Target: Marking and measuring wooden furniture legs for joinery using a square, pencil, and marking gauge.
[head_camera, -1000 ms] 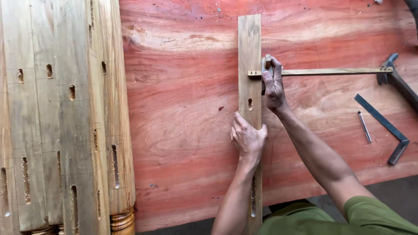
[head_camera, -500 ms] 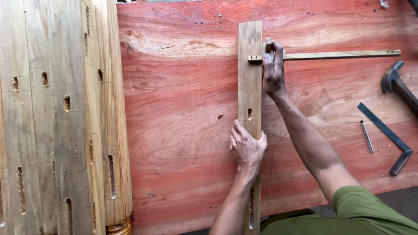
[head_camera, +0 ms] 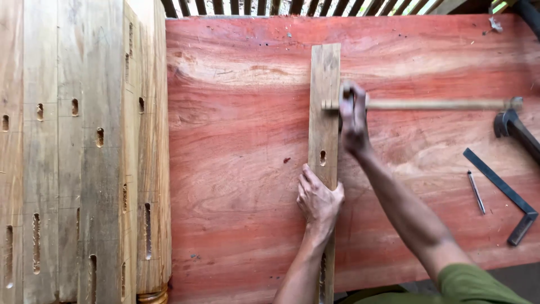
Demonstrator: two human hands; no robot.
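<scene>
I see no packages, labels or signs on the red-brown bench top [head_camera: 236,169]. A narrow wooden plank [head_camera: 324,79] lies lengthwise on it, with a small slot visible near mid-length. My left hand [head_camera: 319,198] rests on the plank's near part, fingers close together and curled over its left edge, thumb on the right edge. My right hand [head_camera: 352,115] is blurred; its fingers are wrapped around a block at the plank's right edge, from which a thin wooden bar [head_camera: 439,104] runs right across the bench. At far right lie a hammer [head_camera: 514,129], a metal square [head_camera: 503,188] and a small nail-like rod [head_camera: 476,192], well apart from both hands. Slotted timber posts [head_camera: 84,157] are stacked at left.
</scene>
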